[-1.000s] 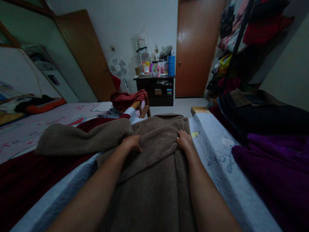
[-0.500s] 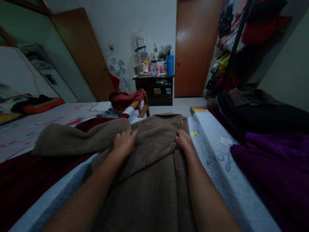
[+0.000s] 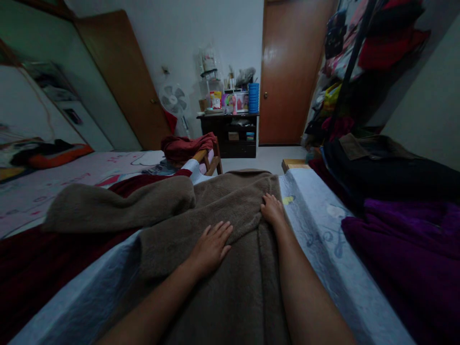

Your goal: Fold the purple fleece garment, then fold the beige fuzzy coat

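Observation:
A brown fleecy coat (image 3: pixel 233 287) lies spread over the bed in the middle of the head view. One of its sleeves stretches out to the left, and the other is folded across the body of the coat. My left hand (image 3: pixel 213 243) rests flat on the folded sleeve, its fingers spread and holding nothing. Near the coat's upper right edge, my right hand (image 3: pixel 272 209) lies on the cloth with its fingers a little apart and slightly bent.
Dark red cloth (image 3: pixel 64 258) lies left of the coat. Purple clothing (image 3: pixel 398 254) and a dark folded jacket (image 3: pixel 391 177) sit at the right on the pale bedspread (image 3: pixel 323 230). Beyond the bed is a wooden chair (image 3: pixel 214 163) with a red garment (image 3: pixel 189 147).
My left hand has moved right and nearer to me, from the left sleeve's shoulder area onto the folded sleeve, whose end now lies farther left. My right hand has stayed in place.

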A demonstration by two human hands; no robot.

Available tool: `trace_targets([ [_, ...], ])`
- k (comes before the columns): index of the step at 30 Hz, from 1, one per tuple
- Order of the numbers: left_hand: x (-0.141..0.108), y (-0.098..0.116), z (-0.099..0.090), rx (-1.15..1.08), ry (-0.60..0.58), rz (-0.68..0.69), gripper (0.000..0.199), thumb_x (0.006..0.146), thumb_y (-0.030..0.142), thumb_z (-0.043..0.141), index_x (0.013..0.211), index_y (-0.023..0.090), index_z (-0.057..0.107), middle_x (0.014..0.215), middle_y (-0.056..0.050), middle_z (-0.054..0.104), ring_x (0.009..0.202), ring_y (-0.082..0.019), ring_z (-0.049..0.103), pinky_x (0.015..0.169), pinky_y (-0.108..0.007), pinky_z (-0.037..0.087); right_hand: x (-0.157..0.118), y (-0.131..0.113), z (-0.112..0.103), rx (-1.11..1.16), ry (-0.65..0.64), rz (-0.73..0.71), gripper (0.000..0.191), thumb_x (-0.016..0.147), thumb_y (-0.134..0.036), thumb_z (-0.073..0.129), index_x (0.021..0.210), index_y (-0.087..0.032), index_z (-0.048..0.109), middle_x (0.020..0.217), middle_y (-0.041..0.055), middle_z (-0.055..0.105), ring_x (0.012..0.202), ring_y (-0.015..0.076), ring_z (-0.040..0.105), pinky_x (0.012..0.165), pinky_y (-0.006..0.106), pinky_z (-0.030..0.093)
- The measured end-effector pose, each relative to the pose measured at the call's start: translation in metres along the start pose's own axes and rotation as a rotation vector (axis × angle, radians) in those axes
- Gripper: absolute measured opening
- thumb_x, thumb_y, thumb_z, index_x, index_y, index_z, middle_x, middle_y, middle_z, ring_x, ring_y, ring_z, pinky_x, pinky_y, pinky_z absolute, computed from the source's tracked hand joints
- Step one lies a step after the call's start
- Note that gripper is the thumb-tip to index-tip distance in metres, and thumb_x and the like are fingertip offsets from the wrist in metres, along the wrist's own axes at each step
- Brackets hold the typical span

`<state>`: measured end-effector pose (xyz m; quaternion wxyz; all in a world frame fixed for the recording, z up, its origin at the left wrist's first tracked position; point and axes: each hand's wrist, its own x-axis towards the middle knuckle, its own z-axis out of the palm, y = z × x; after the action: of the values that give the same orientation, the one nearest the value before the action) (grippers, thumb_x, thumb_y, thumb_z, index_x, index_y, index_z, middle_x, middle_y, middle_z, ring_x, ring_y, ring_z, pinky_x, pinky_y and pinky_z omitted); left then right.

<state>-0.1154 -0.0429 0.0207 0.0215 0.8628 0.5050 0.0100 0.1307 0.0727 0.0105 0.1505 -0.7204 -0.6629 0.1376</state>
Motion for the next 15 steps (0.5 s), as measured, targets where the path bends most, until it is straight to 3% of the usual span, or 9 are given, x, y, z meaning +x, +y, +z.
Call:
trace_targets([
  [5,0.002,0.006,-0.005,0.115,0.17,0.101,0.051,0.093,0.009,0.037,0.142,0.025,0.041,0.148,-0.007,0.044,0.131,-0.022,0.044,0.104,-0.04,0.039,-0.001,0.0,0.0,0.018,-0.002,-0.002,0.053,0.09,-0.025,0.039,0.141,-0.013,0.044,0.154,0.007,0.034,0.142,0.023,0.025,0.115,0.039,0.02],
  [7,0.006,0.013,-0.007,0.161,0.224,0.159,0.043,0.093,0.01,0.039,0.133,0.023,0.05,0.142,-0.007,0.05,0.125,-0.023,0.047,0.1,-0.04,0.042,-0.001,0.0,-0.001,0.023,-0.004,0.0,0.053,0.089,-0.024,0.039,0.141,-0.013,0.044,0.154,0.0068,0.033,0.142,0.0228,0.025,0.115,0.04,0.02],
  [10,0.011,0.021,-0.01,0.191,0.245,0.141,0.025,0.093,0.013,0.044,0.108,0.018,0.063,0.118,-0.008,0.063,0.107,-0.024,0.054,0.09,-0.038,0.045,-0.001,-0.001,-0.001,0.025,-0.008,0.005,0.053,0.089,-0.024,0.04,0.141,-0.012,0.044,0.154,0.0067,0.033,0.142,0.0228,0.024,0.115,0.04,0.019],
  [12,0.012,0.024,-0.013,0.194,0.259,0.092,0.019,0.092,0.014,0.045,0.094,0.018,0.064,0.103,-0.008,0.063,0.098,-0.024,0.054,0.086,-0.038,0.045,0.0,-0.001,-0.001,0.025,-0.012,0.01,0.054,0.09,-0.025,0.04,0.142,-0.013,0.044,0.154,0.0066,0.032,0.143,0.0228,0.024,0.115,0.04,0.019],
  [15,0.011,0.023,-0.017,0.194,0.264,0.06,0.019,0.092,0.015,0.044,0.091,0.019,0.062,0.095,-0.007,0.061,0.094,-0.024,0.052,0.083,-0.04,0.043,0.0,0.0,0.0,0.025,-0.013,0.015,0.053,0.09,-0.025,0.039,0.142,-0.015,0.044,0.155,0.0061,0.032,0.143,0.0224,0.024,0.115,0.039,0.019],
])
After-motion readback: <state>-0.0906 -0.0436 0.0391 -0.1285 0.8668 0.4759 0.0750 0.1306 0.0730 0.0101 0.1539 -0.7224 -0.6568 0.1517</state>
